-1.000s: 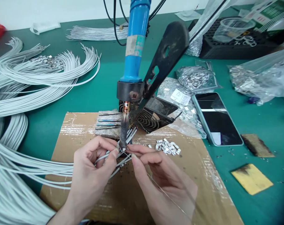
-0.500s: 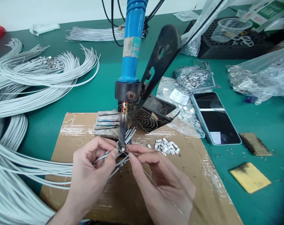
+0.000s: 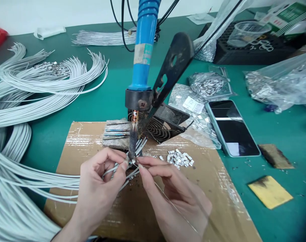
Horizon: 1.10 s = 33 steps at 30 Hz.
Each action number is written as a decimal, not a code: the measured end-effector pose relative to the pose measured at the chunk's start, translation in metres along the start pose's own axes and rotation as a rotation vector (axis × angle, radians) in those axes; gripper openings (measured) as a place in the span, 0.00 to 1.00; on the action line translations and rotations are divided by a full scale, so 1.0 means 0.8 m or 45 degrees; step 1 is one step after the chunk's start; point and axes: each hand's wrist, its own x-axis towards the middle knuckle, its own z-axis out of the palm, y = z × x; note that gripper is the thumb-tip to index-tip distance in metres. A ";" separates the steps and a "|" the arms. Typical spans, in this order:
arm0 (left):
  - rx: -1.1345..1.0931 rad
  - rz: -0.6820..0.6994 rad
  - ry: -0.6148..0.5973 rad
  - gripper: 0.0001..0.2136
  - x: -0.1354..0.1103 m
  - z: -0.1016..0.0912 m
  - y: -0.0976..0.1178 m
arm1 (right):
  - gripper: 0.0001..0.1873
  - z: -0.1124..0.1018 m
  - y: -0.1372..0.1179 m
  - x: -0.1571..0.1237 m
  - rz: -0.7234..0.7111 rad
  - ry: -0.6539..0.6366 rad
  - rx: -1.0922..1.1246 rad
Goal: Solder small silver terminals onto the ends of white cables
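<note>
A blue-handled soldering iron (image 3: 143, 57) stands tip-down in a black bracket (image 3: 173, 67) over a taped cardboard sheet (image 3: 218, 188). My left hand (image 3: 99, 188) pinches several white wires (image 3: 41, 181) just under the iron's tip. My right hand (image 3: 173, 195) pinches a thin strand of solder wire (image 3: 178, 211) and holds its end against the same spot, fingertips nearly touching those of my left hand. A small heap of metal terminals (image 3: 180, 158) lies on the cardboard just right of my fingers.
Large bundles of white wire (image 3: 41, 87) cover the left of the green table. A phone (image 3: 231, 127) lies right of the cardboard, with bags of metal parts (image 3: 281, 84), a yellow sponge (image 3: 270, 191) and a black tray (image 3: 246, 50) further right. A small fan (image 3: 160, 129) sits behind the iron.
Both hands stay at the iron's tip, holding the wires and the solder strand. Only the camera view has shifted slightly.
</note>
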 end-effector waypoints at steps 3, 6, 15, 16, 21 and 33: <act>-0.024 -0.015 0.005 0.07 0.001 0.001 0.000 | 0.11 0.000 -0.001 0.000 0.005 0.009 0.010; -0.036 -0.047 -0.003 0.07 0.003 0.002 0.000 | 0.11 -0.002 -0.002 -0.001 0.016 0.010 -0.014; -0.003 -0.017 -0.012 0.07 0.002 0.000 0.001 | 0.11 -0.002 0.002 0.000 -0.022 0.006 -0.032; 0.005 -0.006 -0.007 0.06 0.002 0.000 0.001 | 0.11 -0.002 0.003 0.001 -0.033 0.008 -0.031; 0.039 0.044 -0.009 0.07 0.003 0.001 0.001 | 0.11 -0.001 0.004 0.000 -0.069 0.005 -0.022; 0.092 0.086 -0.001 0.06 -0.003 -0.002 -0.005 | 0.10 0.002 0.002 0.004 -0.204 0.071 -0.184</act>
